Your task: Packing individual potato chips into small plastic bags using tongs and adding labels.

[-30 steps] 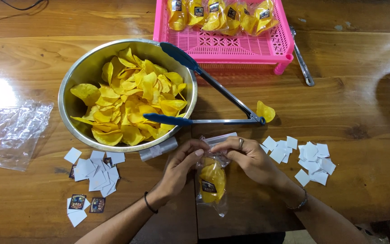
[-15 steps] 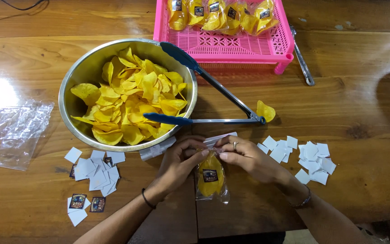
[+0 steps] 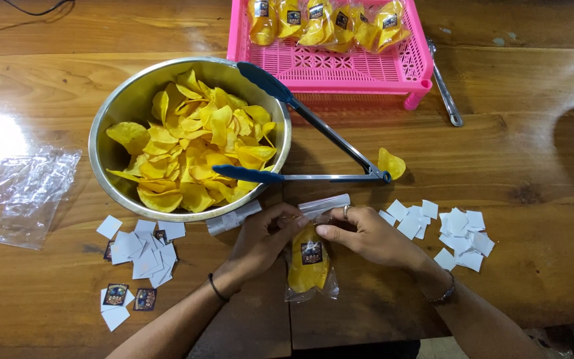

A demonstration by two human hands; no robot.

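Both hands pinch the chip bag point(image 3: 310, 262) top: left hand point(image 3: 260, 239), right hand point(image 3: 367, 233); bag's long axis runs away from bowl point(image 3: 111, 126)

A steel bowl point(image 3: 111, 149) heaped with yellow chips is seen on the wooden table point(image 3: 533, 166), blue-tipped tongs point(image 3: 313, 149) laid across its rim. Behind it, a pink basket point(image 3: 340, 70) is filled with packed bags.
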